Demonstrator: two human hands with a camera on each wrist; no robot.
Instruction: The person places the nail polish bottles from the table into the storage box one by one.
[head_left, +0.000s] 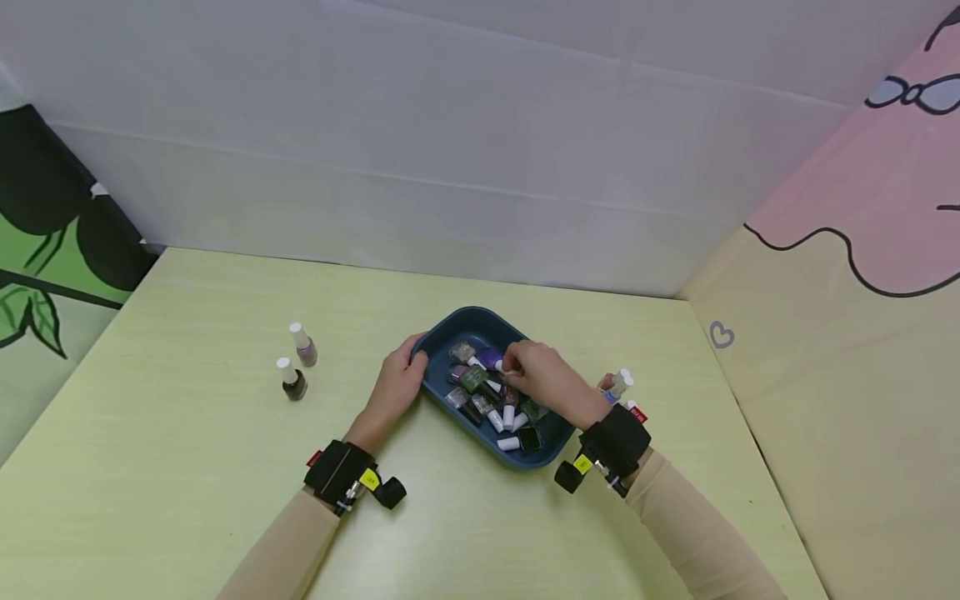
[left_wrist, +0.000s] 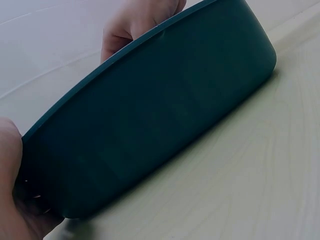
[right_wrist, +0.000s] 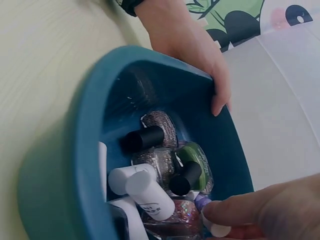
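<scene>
A dark blue plastic bin (head_left: 553, 435) stands on the table, holding several nail polish bottles with white or black caps. My left hand (head_left: 396, 377) grips its left end, thumb over the rim. Reaching inside from the right, my right hand (head_left: 547, 379) pinches a nail polish bottle by its white cap (right_wrist: 218, 228); the fingers partly hide it. Purple shows beside that cap in the right wrist view. Around it lie a green bottle (head_left: 474, 379), a purple bottle (head_left: 491, 358), a glittery red bottle (right_wrist: 175, 220) and a dark square bottle (head_left: 529, 439).
On the table's left stand a pale lilac polish bottle (head_left: 306, 350) and a dark one (head_left: 294, 384), both white-capped. Behind my right wrist, a white-capped bottle (head_left: 619, 384) is partly hidden. A white back wall (head_left: 420, 200) and a printed right wall (head_left: 847, 358) border the table.
</scene>
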